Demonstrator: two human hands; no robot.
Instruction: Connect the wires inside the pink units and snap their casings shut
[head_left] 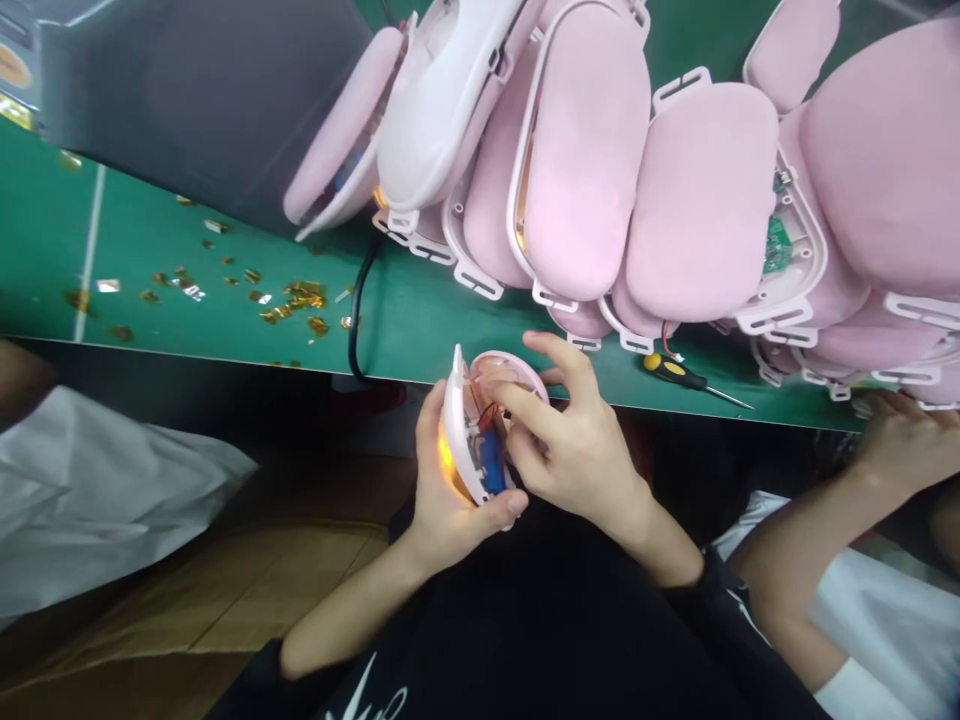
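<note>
My left hand (442,510) is closed around the white half of a small opened casing (459,425), with its thumb along the lower edge. An orange light glows through the shell beside my palm. Inside the casing sit a blue cylindrical cell (492,462) and thin red and black wires (487,412). The pink padded half (525,370) is tilted away from the white half. My right hand (574,440) grips this pink half, one finger reaching inside and others bent near its outer rim. Its thumb is partly hidden near the wires.
Pink and white casings (589,150) are piled along the green table (420,320), one showing a green circuit board (778,245). A screwdriver (675,372) lies near the edge. Gold scraps (304,295), a black cable (358,310) and a grey bin (202,100) are left. Other people's arms (817,530) flank me.
</note>
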